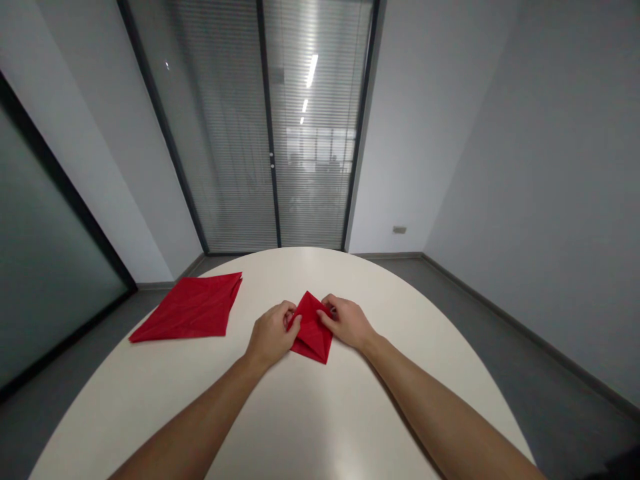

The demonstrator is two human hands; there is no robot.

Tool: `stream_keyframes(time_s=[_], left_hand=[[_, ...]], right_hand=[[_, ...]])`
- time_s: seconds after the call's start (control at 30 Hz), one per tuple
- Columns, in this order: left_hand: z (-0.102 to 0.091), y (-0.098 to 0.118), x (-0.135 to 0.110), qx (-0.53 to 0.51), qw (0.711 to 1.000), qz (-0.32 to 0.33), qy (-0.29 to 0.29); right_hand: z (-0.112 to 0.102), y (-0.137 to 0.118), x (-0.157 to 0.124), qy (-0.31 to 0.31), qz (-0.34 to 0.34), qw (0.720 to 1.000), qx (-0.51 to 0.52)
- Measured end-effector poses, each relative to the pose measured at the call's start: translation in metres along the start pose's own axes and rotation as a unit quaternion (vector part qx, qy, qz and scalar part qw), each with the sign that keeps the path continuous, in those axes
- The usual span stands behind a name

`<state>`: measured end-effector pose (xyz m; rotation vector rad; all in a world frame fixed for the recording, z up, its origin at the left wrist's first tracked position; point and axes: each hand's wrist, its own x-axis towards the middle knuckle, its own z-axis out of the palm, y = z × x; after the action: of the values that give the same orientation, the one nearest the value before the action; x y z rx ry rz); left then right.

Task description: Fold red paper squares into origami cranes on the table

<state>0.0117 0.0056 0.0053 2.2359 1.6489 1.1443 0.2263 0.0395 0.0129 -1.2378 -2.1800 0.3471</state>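
Note:
A small folded piece of red paper (313,330) lies on the white round table (300,413), shaped like a diamond with creases. My left hand (270,333) has its fingers curled and pinches the paper's left edge. My right hand (347,321) has its fingers curled too and pinches the paper's upper right edge. Both hands rest on the tabletop on either side of the paper.
A stack of larger flat red paper sheets (193,307) lies on the table at the left, apart from my hands. Beyond the table's far edge are a glass door with blinds (270,133), grey walls and grey floor.

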Motion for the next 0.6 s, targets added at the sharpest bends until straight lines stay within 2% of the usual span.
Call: stream_keyframes(time_s=[0.37,0.6], left_hand=[[0.002,0.006,-0.001,-0.019,1.000,-0.013,0.006],[0.000,0.010,-0.002,-0.028,0.999,0.023,-0.021]], right_hand=[[0.005,-0.011,-0.001,0.019,0.006,1.000,0.023],[0.008,-0.013,0.001,0.061,0.027,0.995,0.075]])
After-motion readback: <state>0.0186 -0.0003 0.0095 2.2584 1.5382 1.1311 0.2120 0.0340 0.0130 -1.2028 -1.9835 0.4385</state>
